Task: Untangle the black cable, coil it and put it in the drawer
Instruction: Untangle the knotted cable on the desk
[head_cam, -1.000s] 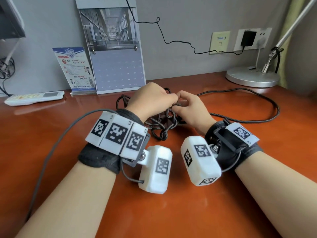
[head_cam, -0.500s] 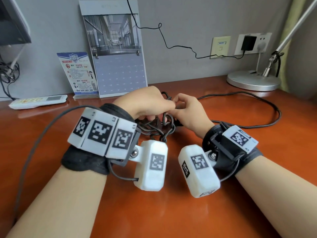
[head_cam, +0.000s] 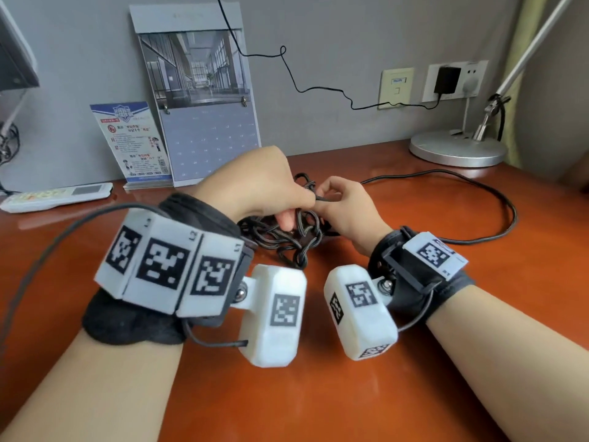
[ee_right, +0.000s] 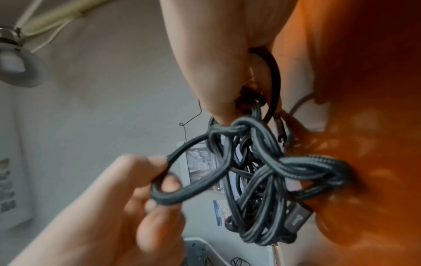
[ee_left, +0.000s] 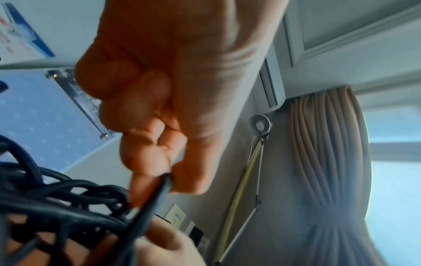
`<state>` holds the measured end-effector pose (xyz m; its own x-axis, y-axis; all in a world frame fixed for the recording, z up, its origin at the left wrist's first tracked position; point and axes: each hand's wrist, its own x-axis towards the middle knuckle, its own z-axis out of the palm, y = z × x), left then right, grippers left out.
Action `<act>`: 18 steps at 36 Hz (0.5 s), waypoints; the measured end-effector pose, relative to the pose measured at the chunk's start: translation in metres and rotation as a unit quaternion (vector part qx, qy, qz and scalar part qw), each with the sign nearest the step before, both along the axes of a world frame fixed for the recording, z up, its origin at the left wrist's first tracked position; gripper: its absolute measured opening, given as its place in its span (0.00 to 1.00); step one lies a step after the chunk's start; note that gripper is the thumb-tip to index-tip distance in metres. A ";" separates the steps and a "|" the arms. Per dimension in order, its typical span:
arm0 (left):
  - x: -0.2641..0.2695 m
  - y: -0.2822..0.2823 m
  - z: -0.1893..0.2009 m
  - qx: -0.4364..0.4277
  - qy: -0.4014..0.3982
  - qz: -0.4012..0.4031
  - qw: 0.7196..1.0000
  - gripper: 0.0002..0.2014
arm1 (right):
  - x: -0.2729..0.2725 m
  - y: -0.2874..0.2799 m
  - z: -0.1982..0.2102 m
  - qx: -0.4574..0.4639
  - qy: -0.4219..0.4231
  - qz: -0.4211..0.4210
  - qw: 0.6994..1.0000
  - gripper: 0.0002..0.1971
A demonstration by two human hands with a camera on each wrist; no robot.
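The black cable (head_cam: pixel 288 239) lies as a knotted bundle on the orange-brown desk (head_cam: pixel 318 403), and one long loose run (head_cam: pixel 497 199) curves off to the right. My left hand (head_cam: pixel 287 205) pinches a strand at the top of the knot. In the left wrist view that hand (ee_left: pixel 164 176) has its fingers curled round the strand. My right hand (head_cam: pixel 331 199) grips the knot from the other side. In the right wrist view the bundle (ee_right: pixel 262 171) hangs under the right hand (ee_right: pixel 241 100), with a grey plug (ee_right: pixel 298 219) at its lower end. No drawer is in view.
Along the wall stand a calendar (head_cam: pixel 197 100) and a leaflet holder (head_cam: pixel 134 141). A white remote (head_cam: pixel 57 196) lies at the far left. The lamp base (head_cam: pixel 455 148) sits at the back right, below a wall socket with a black adapter (head_cam: pixel 447 79).
Both hands have stayed on the knot. My left hand has risen a little and drawn a strand upward, lifting the top of the bundle.
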<state>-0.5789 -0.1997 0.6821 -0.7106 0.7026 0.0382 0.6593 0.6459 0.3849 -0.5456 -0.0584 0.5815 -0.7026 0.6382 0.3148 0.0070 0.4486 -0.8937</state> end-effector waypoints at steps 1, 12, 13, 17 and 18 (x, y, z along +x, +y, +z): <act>0.001 0.001 -0.001 -0.003 0.002 0.004 1.000 0.16 | 0.001 -0.001 0.001 0.023 -0.001 0.005 1.000 0.13; 0.006 0.006 -0.009 -0.031 0.140 0.053 0.988 0.07 | 0.002 -0.018 0.008 0.118 0.016 0.018 0.993 0.09; 0.007 0.005 -0.008 -0.038 0.149 0.055 0.987 0.06 | 0.002 -0.018 0.008 0.112 0.017 0.019 0.993 0.09; 0.009 -0.002 0.005 -0.061 0.160 0.052 0.984 0.05 | 0.000 -0.018 0.008 0.097 0.009 0.018 0.995 0.10; 0.009 -0.005 0.009 -0.069 0.154 0.051 0.984 0.06 | 0.000 -0.017 0.008 0.092 0.005 0.012 0.996 0.10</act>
<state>-0.5702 -0.2045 0.6911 -0.7476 0.6415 0.1719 0.6597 0.7471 0.0813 -0.5458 -0.0756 0.5897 -0.7130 0.5524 0.4318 -0.0136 0.6049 -0.7962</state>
